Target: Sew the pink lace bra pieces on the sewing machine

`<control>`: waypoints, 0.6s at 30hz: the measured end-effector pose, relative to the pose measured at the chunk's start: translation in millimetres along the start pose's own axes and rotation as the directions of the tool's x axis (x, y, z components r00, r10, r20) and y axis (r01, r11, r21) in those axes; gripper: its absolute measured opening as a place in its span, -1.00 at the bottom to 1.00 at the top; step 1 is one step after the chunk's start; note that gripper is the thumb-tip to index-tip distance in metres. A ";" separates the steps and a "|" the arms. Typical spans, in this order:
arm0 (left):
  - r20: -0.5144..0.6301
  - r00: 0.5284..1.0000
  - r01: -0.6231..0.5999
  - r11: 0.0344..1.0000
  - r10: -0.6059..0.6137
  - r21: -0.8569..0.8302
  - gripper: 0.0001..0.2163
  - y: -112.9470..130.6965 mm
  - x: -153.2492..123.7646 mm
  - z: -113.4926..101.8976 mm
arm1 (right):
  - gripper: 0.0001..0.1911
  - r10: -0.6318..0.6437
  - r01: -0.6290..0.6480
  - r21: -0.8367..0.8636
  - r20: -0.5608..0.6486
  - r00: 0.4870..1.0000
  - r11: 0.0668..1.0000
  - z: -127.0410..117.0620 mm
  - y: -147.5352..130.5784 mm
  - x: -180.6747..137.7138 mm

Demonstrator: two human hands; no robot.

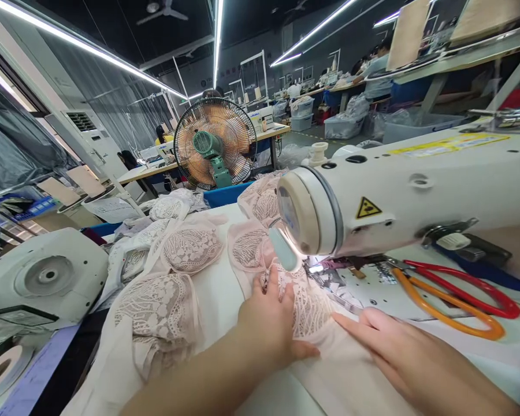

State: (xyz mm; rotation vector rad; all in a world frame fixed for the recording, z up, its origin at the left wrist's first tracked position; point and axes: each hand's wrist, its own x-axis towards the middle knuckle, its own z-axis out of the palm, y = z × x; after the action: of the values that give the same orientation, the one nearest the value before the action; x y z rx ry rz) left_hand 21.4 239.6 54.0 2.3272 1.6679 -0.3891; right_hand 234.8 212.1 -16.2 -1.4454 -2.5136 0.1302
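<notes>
A pale pink lace bra [309, 309] lies under the head of a sewing machine [372, 196], on the white work surface. My left hand [266, 326] rests on the lace with fingers spread toward the needle area and the thumb out to the right. My right hand [387, 344] is at the cup's right edge. Its index finger stretches along the fabric and touches the lace edge, while the thumb sits above and the other fingers are mostly hidden. The needle itself is hidden behind the machine head and a pale guard [283, 249].
Scissors [450, 300] with red and orange handles lie right of the machine head. More lace bras [193, 248] are piled left and ahead. A second machine [47, 277] stands at left, beside a tape roll [4, 370]. A large fan [216, 144] stands beyond a blue bin [229, 195].
</notes>
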 end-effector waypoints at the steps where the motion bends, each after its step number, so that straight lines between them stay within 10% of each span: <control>1: 0.000 1.000 0.004 1.000 -0.004 -0.004 -0.03 -1.1 0.9 -1.0 | -0.42 0.015 -0.014 -0.028 0.015 1.000 0.999 0.4 -1.4 1.7; 11: -0.080 0.997 0.008 1.000 -0.009 -0.016 -0.07 -14.8 18.2 -7.0 | -0.46 0.232 -0.212 -0.110 0.225 0.946 0.971 -22.5 -23.5 34.6; 18: -0.245 0.963 -0.132 0.989 0.112 -0.067 -0.20 -39.6 39.5 -4.9 | -0.25 0.253 -0.231 -0.151 0.154 0.955 0.961 -17.0 -26.1 45.0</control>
State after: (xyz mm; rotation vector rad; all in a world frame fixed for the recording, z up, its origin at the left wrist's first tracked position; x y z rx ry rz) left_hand -3.6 288.5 42.6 2.4797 1.5954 -0.0125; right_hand 195.4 236.8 12.5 -1.8696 -2.5064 0.1397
